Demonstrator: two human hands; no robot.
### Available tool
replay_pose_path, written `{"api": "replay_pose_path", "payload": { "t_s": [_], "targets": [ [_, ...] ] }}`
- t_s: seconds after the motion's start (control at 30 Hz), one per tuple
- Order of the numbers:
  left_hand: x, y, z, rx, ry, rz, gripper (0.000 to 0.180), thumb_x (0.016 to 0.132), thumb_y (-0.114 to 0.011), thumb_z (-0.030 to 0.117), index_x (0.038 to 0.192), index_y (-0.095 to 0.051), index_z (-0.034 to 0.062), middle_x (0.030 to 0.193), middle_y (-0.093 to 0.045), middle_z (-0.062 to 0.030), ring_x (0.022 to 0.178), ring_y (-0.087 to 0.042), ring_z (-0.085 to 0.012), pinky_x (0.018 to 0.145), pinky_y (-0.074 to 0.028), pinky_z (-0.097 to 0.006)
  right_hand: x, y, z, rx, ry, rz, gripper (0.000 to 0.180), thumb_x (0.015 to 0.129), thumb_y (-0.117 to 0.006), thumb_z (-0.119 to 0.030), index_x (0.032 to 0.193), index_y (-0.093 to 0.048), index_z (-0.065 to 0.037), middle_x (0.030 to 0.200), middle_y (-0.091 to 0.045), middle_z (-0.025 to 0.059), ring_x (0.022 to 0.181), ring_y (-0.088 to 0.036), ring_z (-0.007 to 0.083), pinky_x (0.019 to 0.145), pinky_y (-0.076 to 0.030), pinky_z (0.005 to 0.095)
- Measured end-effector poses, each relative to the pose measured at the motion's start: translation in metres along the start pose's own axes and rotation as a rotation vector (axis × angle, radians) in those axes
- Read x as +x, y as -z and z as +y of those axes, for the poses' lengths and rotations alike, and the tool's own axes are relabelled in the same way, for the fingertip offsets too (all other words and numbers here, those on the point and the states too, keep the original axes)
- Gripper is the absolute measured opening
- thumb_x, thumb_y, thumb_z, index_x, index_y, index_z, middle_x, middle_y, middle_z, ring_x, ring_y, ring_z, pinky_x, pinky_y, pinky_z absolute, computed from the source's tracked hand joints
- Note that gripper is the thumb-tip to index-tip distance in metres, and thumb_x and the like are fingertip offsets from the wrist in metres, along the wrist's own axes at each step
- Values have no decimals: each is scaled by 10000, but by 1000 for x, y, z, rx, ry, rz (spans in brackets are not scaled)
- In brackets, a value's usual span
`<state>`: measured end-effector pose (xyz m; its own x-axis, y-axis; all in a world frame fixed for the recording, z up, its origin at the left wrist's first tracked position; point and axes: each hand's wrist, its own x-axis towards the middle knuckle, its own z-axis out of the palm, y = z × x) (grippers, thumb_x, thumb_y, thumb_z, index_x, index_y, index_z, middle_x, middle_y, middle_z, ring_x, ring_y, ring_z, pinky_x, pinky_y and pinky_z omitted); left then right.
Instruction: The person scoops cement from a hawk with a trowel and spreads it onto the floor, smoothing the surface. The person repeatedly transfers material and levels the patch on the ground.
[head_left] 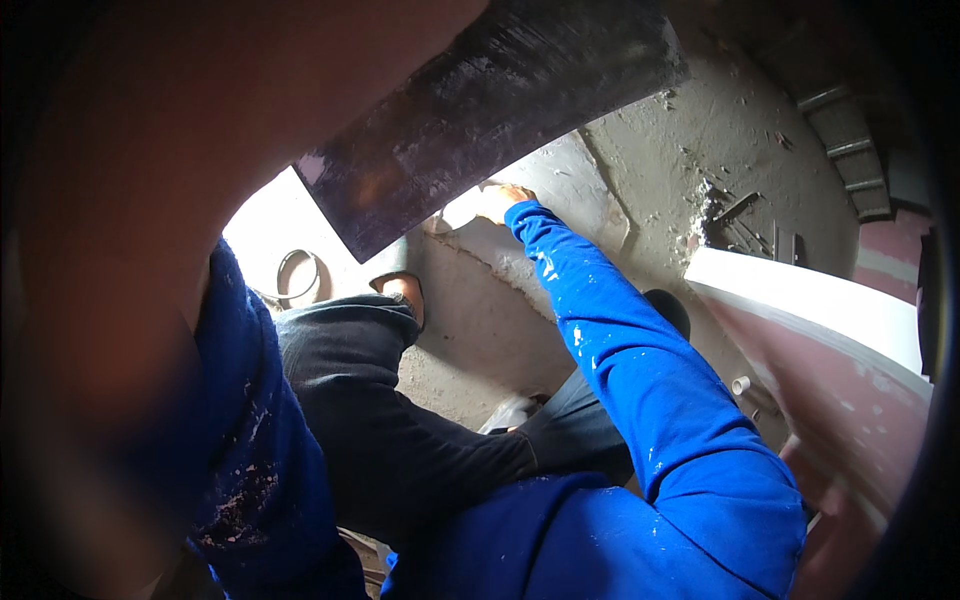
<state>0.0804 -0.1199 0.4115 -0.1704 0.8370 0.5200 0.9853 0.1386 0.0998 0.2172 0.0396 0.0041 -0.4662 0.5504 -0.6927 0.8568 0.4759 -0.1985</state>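
- My blurred, bare left arm (220, 150) is raised close; I can't tell its hand's grip.
- The wide, dark, flat blade (490, 115) shows beside that arm, the nearer one, long axis slanting away rightward.
- Past its lower edge, my right hand (507, 203) reaches out, fingers partly hidden, hold unclear.

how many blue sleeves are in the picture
2: the left sleeve at the lower left, partly hidden by the blurred shape close to the camera, and the right sleeve, running from lower right up to the right hand.
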Motion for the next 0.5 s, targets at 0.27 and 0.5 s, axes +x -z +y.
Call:
{"api": "replay_pose_path", "payload": {
  "t_s": [0.27,0.5],
  "targets": [
    [4,1,-11,-9,5,2,308,862,-580,236,1127,-619,86,1062,-588,-95,883,-597,-184,729,-486,-302,-38,-2,52,137,-39,82,490,836,-517,-507,1062,-670,-99,1084,-648,171,1047,-601,348,903,-466,433],
    [20,-9,-27,96,-136,23,312,862,-586,241,1132,-619,88,1060,-586,-88,873,-595,-177,723,-483,-298,41,20,-42,193,-115,211,491,826,-519,-515,1121,-656,-146,1161,-627,150,1108,-587,310,942,-466,396]
  ]
}}
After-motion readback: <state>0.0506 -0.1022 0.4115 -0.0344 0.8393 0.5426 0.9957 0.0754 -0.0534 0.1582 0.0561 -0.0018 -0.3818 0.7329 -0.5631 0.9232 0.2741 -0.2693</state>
